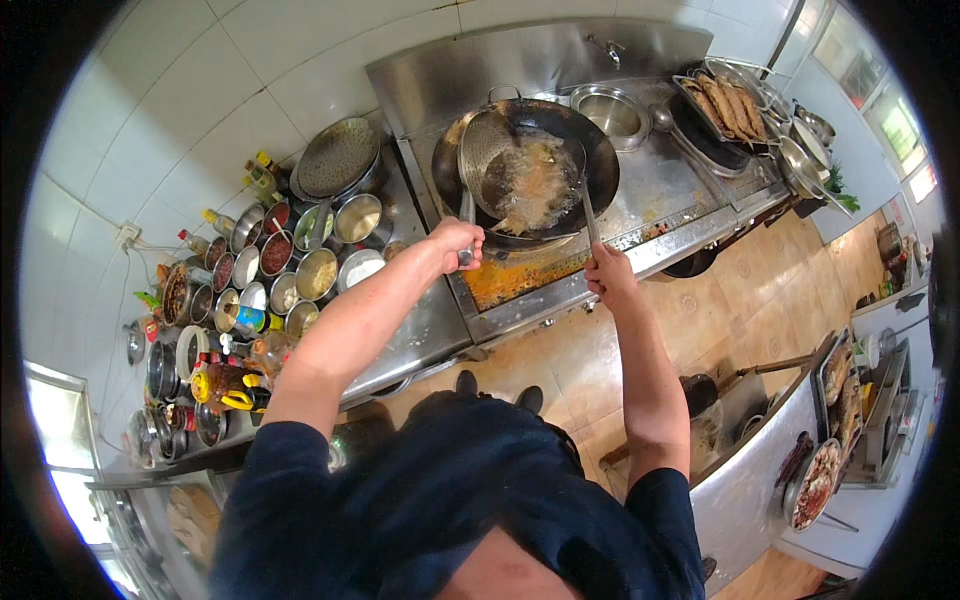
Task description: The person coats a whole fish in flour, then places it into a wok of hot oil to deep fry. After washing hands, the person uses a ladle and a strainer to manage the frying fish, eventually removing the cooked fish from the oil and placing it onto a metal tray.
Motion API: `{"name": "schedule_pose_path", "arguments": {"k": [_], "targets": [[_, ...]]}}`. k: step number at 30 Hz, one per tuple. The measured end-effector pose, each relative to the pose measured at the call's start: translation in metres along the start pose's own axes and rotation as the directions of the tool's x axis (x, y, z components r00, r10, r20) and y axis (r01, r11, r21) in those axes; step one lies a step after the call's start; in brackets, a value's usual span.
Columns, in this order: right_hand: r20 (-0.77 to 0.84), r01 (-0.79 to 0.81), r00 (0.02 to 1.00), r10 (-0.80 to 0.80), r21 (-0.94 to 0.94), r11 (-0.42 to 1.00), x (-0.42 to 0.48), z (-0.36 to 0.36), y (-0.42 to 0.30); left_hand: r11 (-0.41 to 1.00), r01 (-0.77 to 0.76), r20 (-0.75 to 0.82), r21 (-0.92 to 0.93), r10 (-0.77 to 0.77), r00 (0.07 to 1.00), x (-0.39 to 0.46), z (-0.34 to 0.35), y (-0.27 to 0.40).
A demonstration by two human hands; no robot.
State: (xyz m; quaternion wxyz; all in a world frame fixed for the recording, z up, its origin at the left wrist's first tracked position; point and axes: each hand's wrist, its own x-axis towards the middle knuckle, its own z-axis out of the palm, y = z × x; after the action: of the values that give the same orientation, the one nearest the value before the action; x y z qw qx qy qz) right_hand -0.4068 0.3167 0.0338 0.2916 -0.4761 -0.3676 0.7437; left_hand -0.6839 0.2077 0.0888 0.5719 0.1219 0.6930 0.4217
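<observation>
A large black wok sits on the steel range in front of me. Bubbling oil fills its middle, with orange-brown food partly hidden by the foam. My left hand grips the handle of a perforated metal strainer, whose round bowl leans into the wok's left side. In my right hand is the long metal handle of a cooking tool, likely a ladle. Its head reaches into the wok's right side and is hard to make out in the oil.
Left of the range, a steel counter holds several seasoning bowls, bottles and a second strainer over a pot. Behind the wok's right side stands a metal basin. A tray of fried fish lies farther right. Another steel table is at lower right.
</observation>
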Motion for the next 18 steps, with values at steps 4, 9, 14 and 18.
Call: {"name": "schedule_pose_path", "arguments": {"k": [4, 9, 14, 18], "targets": [[0.136, -0.095, 0.988, 0.066, 0.220, 0.971, 0.001, -0.023, 0.003, 0.993, 0.100, 0.093, -0.068, -0.094, 0.991, -0.001, 0.005, -0.002], [0.158, -0.095, 0.986, 0.058, 0.237, 0.967, -0.008, -0.032, 0.007, 0.947, 0.194, 0.197, -0.255, -0.145, 0.970, -0.007, 0.019, -0.005], [0.138, -0.015, 0.990, -0.010, 0.173, 0.985, -0.012, -0.027, 0.002, 0.796, 0.345, 0.366, -0.497, -0.168, 0.915, -0.003, 0.031, -0.003], [0.104, 0.025, 0.994, -0.036, 0.111, 0.994, -0.015, -0.021, -0.009, 0.610, 0.445, 0.495, -0.656, -0.097, 0.863, 0.004, 0.024, -0.019]]}}
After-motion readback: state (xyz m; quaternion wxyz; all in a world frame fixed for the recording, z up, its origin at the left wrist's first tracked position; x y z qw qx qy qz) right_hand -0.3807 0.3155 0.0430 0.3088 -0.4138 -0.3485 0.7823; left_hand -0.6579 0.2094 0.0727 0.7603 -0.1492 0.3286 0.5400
